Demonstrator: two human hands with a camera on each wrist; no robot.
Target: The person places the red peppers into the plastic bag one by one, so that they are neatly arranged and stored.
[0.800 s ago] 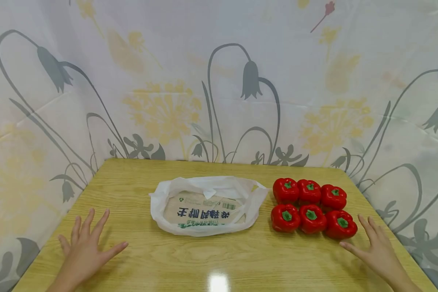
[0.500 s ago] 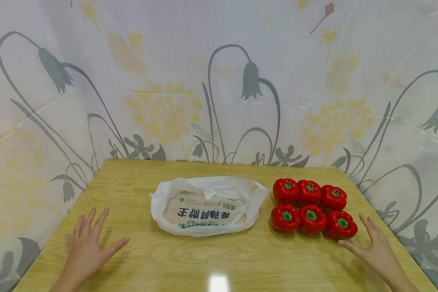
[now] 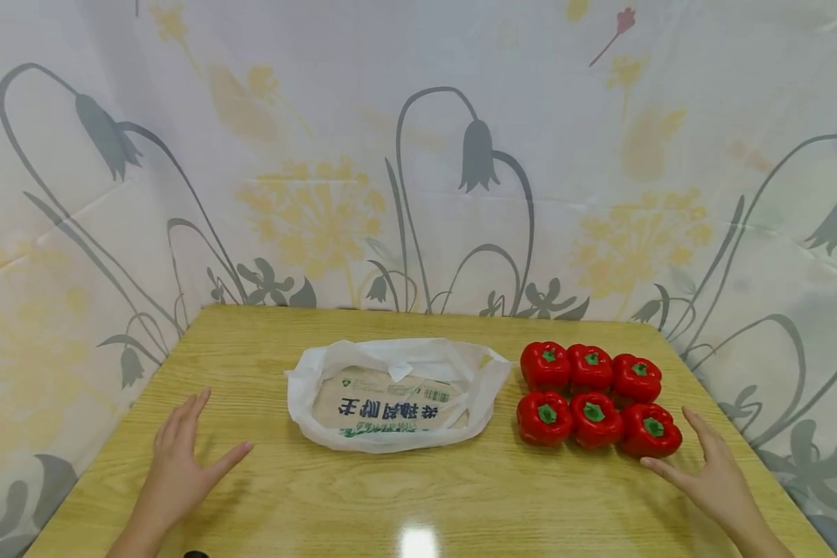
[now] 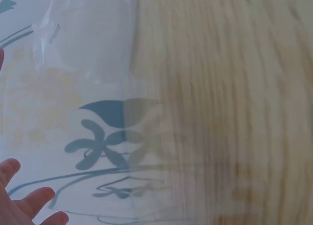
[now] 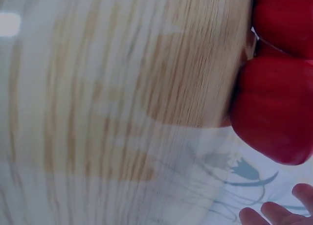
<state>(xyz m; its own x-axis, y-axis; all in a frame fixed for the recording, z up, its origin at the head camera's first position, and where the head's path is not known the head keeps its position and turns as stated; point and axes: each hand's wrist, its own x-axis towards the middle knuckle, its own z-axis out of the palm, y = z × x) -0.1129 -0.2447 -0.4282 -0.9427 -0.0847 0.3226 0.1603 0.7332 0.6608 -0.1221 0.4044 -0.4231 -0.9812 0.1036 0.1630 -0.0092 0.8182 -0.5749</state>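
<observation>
Two rows of red bell peppers [image 3: 593, 418] with green stems lie on the right of the table. Beside the nearest right one, my right hand [image 3: 714, 480] has its thumb and fingers spread, holding nothing; the thumb tip is close to that pepper's lower edge. In the right wrist view, fingertips [image 5: 274, 213] show below a large red pepper [image 5: 276, 110]. My left hand [image 3: 174, 473] is over the left part of the table, thumb apart from the fingers, with nothing in it. A white plastic bag [image 3: 307, 415] lies mid-table, its mouth spread around a tan printed panel [image 3: 390, 403].
The wood-grain table [image 3: 363, 504] ends at a flowered cloth backdrop [image 3: 418, 194] behind and at both sides. A small dark object [image 3: 196, 554] shows at the bottom edge, near my left wrist.
My left hand has turned and shifted slightly right, its fingers drawn closer together. My right hand has moved slightly left toward the nearest pepper. The bag and peppers stay put.
</observation>
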